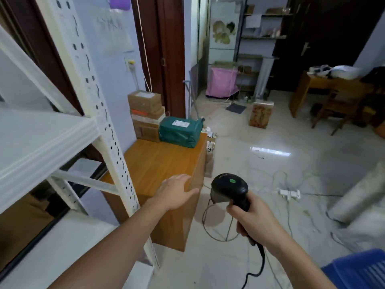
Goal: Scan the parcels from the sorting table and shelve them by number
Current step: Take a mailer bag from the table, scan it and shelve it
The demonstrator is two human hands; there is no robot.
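Observation:
A green-wrapped parcel (180, 131) with a white label lies at the far end of the wooden sorting table (158, 163). Behind it stands a stack of brown cardboard parcels (145, 115) against the wall. My left hand (176, 191) reaches over the table's near right corner, fingers straight, holding nothing. My right hand (253, 219) grips the handle of a black barcode scanner (229, 189), its head pointing toward the table and its cable hanging down. The white metal shelf rack (104, 126) stands at the left, its near shelf board bare.
A wire stand (216, 222) sits on the tiled floor right of the table. Cables and a power strip (289, 193) lie on the floor. A blue crate (358, 270) is at the bottom right. A patterned box (260, 114), wooden desk and chair stand farther back.

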